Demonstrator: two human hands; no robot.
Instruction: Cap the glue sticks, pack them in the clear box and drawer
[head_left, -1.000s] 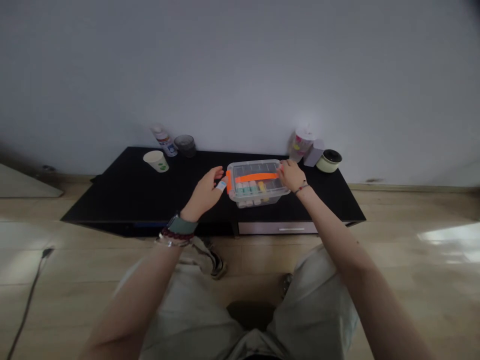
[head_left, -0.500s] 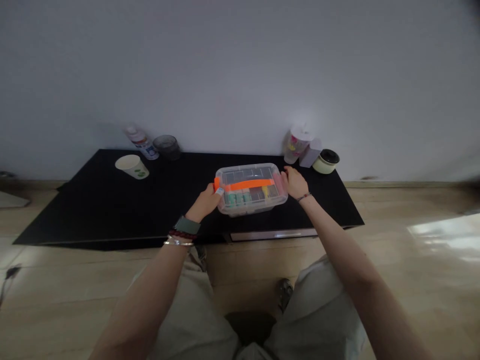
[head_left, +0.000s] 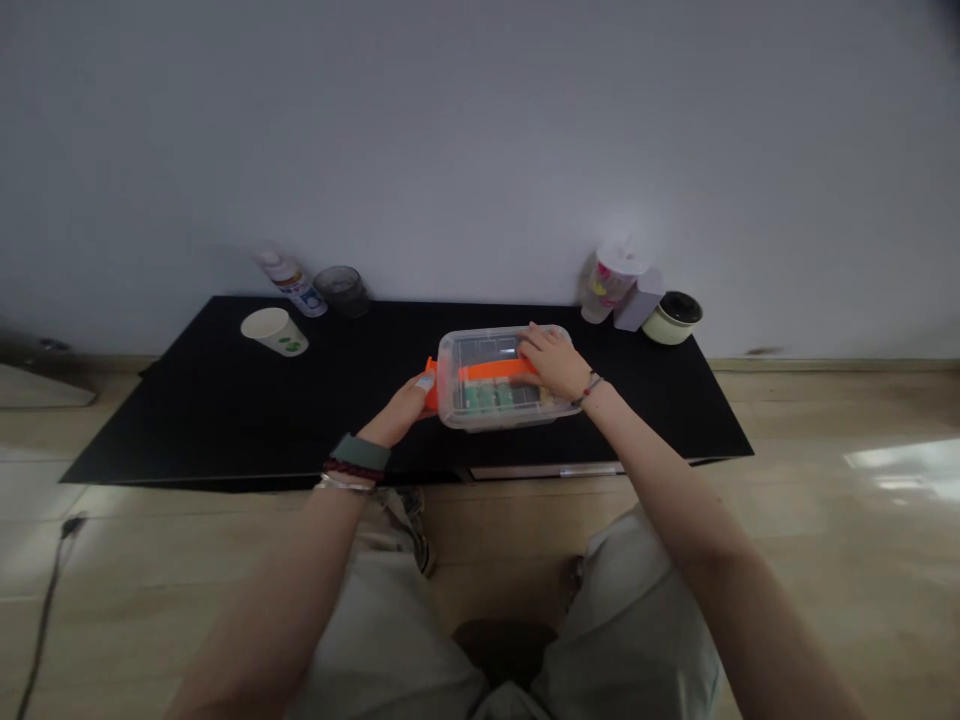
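A clear plastic storage box (head_left: 491, 412) with an orange handle (head_left: 484, 370) across its lid sits on the black tabletop. Small green and white items show through the lid. My left hand (head_left: 409, 405) pinches the orange latch (head_left: 431, 390) at the box's left end, and the latch stands out from the rim. Across the right part of the lid lies my right hand (head_left: 553, 362), fingers spread over the right end of the handle. That hand and wrist hide the right latch and part of the contents.
Left on the black table (head_left: 300, 420) are a paper cup (head_left: 277, 332), a spray can (head_left: 292, 285) and a dark glass (head_left: 343, 290). A lidded plastic cup (head_left: 609, 283), a pale box (head_left: 640, 300) and a cream jar with black lid (head_left: 673, 320) stand right, by the wall.
My right hand has moved from the box's right end onto the lid. The left latch now swings outward from the rim, with my left hand still at it. The view has shifted slightly.
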